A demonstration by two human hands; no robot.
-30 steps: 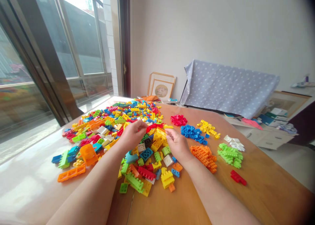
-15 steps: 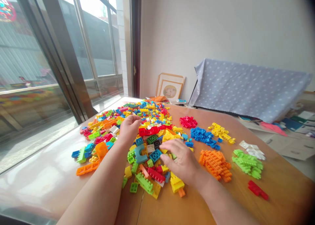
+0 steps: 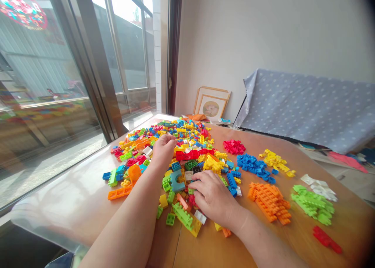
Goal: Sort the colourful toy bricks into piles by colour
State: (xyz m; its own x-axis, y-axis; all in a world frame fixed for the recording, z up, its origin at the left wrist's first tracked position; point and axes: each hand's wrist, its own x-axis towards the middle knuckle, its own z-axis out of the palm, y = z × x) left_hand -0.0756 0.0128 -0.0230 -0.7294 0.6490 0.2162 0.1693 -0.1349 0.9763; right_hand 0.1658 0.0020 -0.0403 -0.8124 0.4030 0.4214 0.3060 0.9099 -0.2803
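Saw right hand (image 3: 213, 199) nearest me, palm down, fingers spread flat on mixed brick pile (image 3: 178, 162), covering few loose bricks. Left hand (image 3: 164, 150) farther in, fingers curled, tips down in pile; couldn't tell if pinching anything. Pile covered left half of tabletop (image 3: 234, 244). Beyond, right: orange heap (image 3: 271, 201), green heap (image 3: 313, 203), blue heap (image 3: 253, 166), red heap (image 3: 234, 146).

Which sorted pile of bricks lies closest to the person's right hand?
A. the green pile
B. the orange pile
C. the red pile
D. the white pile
B: the orange pile lies just beside the right hand, which rests on the mixed bricks; the green pile, white pile and red pile are all farther away on the table.
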